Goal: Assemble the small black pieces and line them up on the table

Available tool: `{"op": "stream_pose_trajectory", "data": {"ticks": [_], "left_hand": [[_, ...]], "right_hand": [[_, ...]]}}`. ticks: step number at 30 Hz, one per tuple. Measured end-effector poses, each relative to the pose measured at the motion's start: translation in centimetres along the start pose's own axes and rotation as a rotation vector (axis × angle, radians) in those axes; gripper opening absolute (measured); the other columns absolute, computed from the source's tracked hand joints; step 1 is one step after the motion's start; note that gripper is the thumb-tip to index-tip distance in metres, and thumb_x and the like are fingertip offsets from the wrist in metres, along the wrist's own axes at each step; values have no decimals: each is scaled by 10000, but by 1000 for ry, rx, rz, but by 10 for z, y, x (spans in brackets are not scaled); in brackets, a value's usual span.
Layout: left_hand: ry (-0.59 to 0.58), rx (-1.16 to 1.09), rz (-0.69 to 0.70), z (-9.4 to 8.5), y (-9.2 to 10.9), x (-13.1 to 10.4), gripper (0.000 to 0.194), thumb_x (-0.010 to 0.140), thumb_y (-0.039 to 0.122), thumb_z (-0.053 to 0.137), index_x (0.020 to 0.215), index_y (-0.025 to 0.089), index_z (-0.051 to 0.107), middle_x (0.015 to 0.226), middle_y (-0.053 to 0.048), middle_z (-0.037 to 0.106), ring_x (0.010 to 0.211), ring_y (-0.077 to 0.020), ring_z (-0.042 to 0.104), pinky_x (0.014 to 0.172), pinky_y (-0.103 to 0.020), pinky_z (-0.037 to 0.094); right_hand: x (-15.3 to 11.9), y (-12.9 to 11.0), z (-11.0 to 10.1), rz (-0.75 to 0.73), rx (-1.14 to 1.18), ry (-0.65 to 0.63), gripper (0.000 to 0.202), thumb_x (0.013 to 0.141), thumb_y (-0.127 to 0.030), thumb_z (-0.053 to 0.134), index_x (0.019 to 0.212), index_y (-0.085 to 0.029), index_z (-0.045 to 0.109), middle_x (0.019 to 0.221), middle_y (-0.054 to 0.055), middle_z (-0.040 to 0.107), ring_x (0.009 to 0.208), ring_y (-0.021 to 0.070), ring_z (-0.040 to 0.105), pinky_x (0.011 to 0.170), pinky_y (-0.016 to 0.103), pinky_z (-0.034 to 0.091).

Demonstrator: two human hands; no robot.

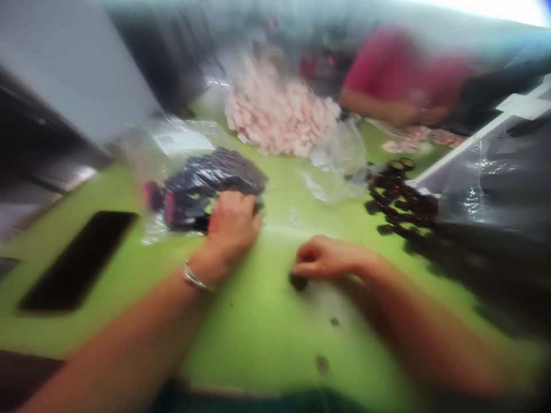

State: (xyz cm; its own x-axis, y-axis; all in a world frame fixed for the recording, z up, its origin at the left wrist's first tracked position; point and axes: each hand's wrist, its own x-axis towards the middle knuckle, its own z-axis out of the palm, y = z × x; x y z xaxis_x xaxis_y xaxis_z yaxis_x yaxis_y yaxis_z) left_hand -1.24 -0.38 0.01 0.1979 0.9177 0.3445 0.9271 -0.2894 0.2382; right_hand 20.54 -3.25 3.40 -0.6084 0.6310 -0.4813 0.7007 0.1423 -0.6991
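My left hand [232,223], with a bracelet on the wrist, is at the near edge of a clear plastic bag [185,137] full of dark parts [215,172]. Its fingers curl down against the parts, and what they grip is hidden. Lower on the green table, my right hand [325,258] is closed, thumb and fingers pinched on a small dark piece [298,281]. That piece is close to the table surface and too blurred to name more exactly. A few tiny whitish bits [294,218] lie between the hands and the back of the table.
A large heap of pale pink pieces [284,115] stands at the back beside a crumpled clear bag [333,166]. Dark parts [402,201] are piled at right. A black flat slab [80,261] lies at left. Across the table sits a person in a pink top [396,74].
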Motion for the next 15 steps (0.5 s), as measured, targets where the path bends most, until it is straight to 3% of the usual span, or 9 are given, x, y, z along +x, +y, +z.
{"op": "stream_pose_trajectory", "data": {"ticks": [2,3,4,7,9,12,15], "left_hand": [[-56,160,-20,2,-3,0,282,816,317,553,988,107,629,937,-203,606,927,-359,514,755,-448,377],[-78,203,-13,3,-3,-1,273,815,308,548,989,113,627,920,-201,606,901,-357,518,735,-441,370],[-95,226,4,4,-3,-1,258,819,295,535,984,120,628,901,-195,609,879,-352,524,726,-437,364],[-111,235,42,5,-2,-2,244,831,263,494,960,117,641,857,-189,613,850,-341,535,730,-440,352],[-89,202,45,3,-2,-1,252,835,246,471,946,110,653,850,-191,614,859,-342,537,745,-452,355],[31,51,46,-3,0,-1,274,844,223,452,994,129,661,946,-178,623,956,-337,530,827,-477,363],[115,-359,23,-8,7,-1,286,842,255,502,1067,163,652,1046,-130,619,1014,-280,535,896,-433,396]], "right_hand": [[-4,2,-3,-3,-12,-117,238,768,-358,579,664,-163,667,586,-5,638,476,90,491,455,202,363],[-4,4,-6,3,-21,-96,227,775,-342,564,664,-169,662,586,-8,637,473,92,493,457,205,365],[-4,6,-9,18,-40,-15,203,775,-306,553,663,-173,656,586,-11,635,476,94,496,463,208,366],[4,20,-16,77,-122,423,129,744,-187,540,694,-173,658,650,-1,655,554,110,536,532,218,391],[14,30,-18,91,-140,634,125,747,-164,539,737,-167,663,735,18,678,647,128,575,616,230,420],[28,43,-14,57,-177,721,138,774,-161,533,785,-165,670,810,39,692,738,150,596,711,258,436],[36,44,-8,14,-278,744,150,804,-170,528,816,-166,678,863,59,687,796,168,590,750,276,428]]}}
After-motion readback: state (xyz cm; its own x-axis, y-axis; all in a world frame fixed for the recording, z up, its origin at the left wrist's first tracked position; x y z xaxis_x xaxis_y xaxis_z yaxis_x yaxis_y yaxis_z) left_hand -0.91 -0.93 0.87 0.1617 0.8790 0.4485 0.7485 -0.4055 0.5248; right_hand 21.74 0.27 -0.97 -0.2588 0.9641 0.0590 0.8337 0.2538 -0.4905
